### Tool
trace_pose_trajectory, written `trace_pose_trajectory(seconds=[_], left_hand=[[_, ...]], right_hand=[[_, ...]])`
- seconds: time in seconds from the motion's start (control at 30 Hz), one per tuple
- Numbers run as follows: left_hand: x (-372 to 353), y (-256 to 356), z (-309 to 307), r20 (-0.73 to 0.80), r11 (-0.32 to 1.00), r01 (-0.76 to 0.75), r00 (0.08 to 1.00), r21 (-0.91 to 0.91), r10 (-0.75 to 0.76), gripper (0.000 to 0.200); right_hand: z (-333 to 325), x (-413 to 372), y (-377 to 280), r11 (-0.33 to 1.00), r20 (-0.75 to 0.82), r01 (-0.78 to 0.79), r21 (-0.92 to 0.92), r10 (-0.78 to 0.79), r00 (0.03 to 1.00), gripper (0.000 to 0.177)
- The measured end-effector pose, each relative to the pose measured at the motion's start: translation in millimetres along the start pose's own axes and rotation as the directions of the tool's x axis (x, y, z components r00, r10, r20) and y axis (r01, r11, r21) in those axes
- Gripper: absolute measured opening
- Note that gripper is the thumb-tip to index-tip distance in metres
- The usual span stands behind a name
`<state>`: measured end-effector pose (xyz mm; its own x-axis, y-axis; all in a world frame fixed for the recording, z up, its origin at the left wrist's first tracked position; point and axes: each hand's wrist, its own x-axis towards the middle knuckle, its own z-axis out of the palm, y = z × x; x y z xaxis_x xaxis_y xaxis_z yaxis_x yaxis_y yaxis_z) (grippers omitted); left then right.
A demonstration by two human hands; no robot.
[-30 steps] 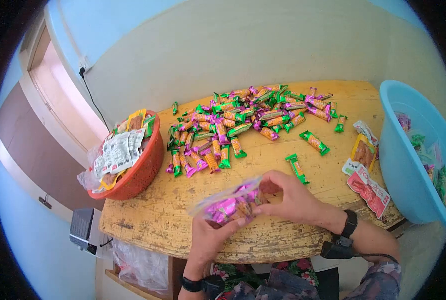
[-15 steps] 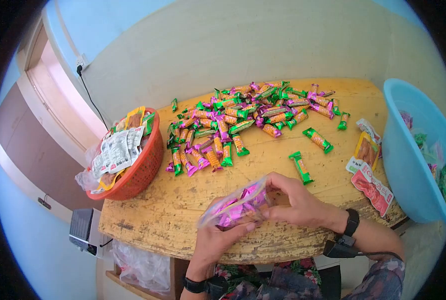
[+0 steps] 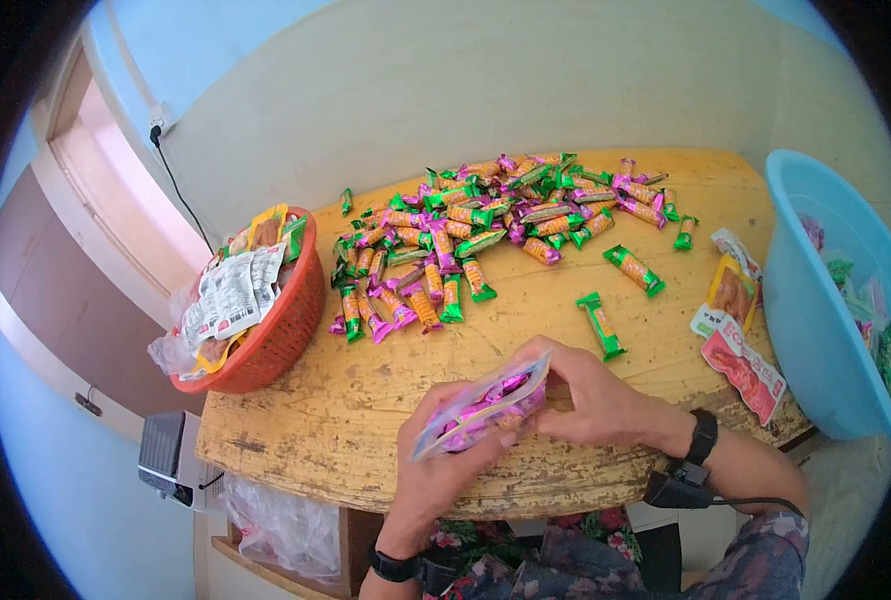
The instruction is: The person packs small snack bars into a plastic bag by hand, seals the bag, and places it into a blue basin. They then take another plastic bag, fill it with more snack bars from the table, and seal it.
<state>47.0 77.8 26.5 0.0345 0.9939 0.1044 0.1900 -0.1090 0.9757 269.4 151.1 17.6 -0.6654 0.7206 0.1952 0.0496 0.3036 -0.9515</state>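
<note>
Your worn yellow worktop by a two-toned wall
Left of the worktop you have a doorway and a wall socket; past its near edge, pale floor shows.

Room: plain and indoors, a home or a small packing room, cannot tell which
Wall: painted pale blue above and cream below, with a socket and black plug
Doorway: at the left, pale-framed
Table: worn yellow wood, heaped with wrapped snacks
Red basket: household plastic sort, full of food pouches
Blue tub: likewise, holding bagged packs
Plastic bags: bundled under the tabletop
</note>
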Motion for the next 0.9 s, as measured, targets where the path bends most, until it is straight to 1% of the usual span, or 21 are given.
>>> trace_pose_trajectory(seconds=[0.03, 0.1, 0.2, 0.3, 0.33, 0.4, 0.5, 0.6, 0.7, 0.73, 0.8, 0.83, 0.9], left_hand=[[0, 0, 0, -0.007, 1.0, 0.009, 1.0, 0.013, -0.009, 0.061], [0, 2, 1, -0.016, 1.0, 0.012, 1.0, -0.027, -0.013, 0.059], [0, -1, 0, -0.016, 0.999, 0.003, 1.0, -0.053, -0.004, 0.058], [0, 0, -1, -0.02, 1.0, 0.018, 1.0, -0.025, -0.019, 0.057], [0, 1, -1, -0.025, 1.0, 0.028, 0.999, -0.011, -0.028, 0.057], [-1, -1, -1, -0.023, 1.0, -0.006, 1.0, 0.004, 0.006, 0.059], [-2, -2, 1, -0.024, 0.999, -0.035, 0.999, -0.003, 0.035, 0.066], [-2, -2, 3, -0.034, 0.999, -0.048, 0.998, -0.024, 0.048, 0.075], [1, -5, 4, -0.053, 0.997, -0.066, 0.997, -0.049, 0.063, 0.086], [2, -7, 4, -0.057, 0.996, -0.071, 0.996, -0.057, 0.068, 0.09], [5, -10, 4, -0.055, 0.994, -0.112, 0.992, 0.008, 0.112, 0.09], [5, -13, 3, -0.052, 0.99, -0.132, 0.99, 0.039, 0.134, 0.09], [6, -19, 0, 0.019, 0.994, -0.105, 0.994, -0.042, 0.106, 0.088]], right_hand=[[-1, -1, 1, 1.0, 0.001, 0.018, -0.018, -0.018, 1.0, 0.049], [-3, -1, 3, 0.997, 0.007, 0.057, -0.057, -0.057, 0.998, 0.049], [-6, -2, -1, 0.994, 0.07, 0.063, 0.093, -0.07, 0.995, 0.047], [-9, -1, 0, 0.987, 0.098, 0.044, 0.156, -0.059, 0.993, 0.051], [-10, 0, 0, 0.992, 0.089, 0.042, 0.122, -0.053, 0.995, 0.052], [-10, 2, 0, 0.998, 0.075, 0.038, 0.056, -0.042, 0.996, 0.055], [-11, 3, 3, 0.997, 0.052, -0.038, 0.065, 0.035, 0.998, 0.056], [-9, 2, 0, 0.993, 0.081, 0.035, 0.115, -0.045, 0.996, 0.06], [-4, 2, -11, 0.993, 0.029, 0.112, -0.041, -0.111, 0.993, 0.062], [-2, 3, -7, 0.996, 0.024, 0.09, -0.024, -0.09, 0.996, 0.061], [2, 4, 2, 0.999, 0.011, 0.047, 0.011, -0.048, 0.999, 0.059], [3, 4, 2, 0.997, -0.004, 0.016, 0.079, -0.016, 1.0, 0.057], [5, 4, 1, 0.977, -0.026, -0.04, 0.209, 0.047, 0.999, 0.052]])
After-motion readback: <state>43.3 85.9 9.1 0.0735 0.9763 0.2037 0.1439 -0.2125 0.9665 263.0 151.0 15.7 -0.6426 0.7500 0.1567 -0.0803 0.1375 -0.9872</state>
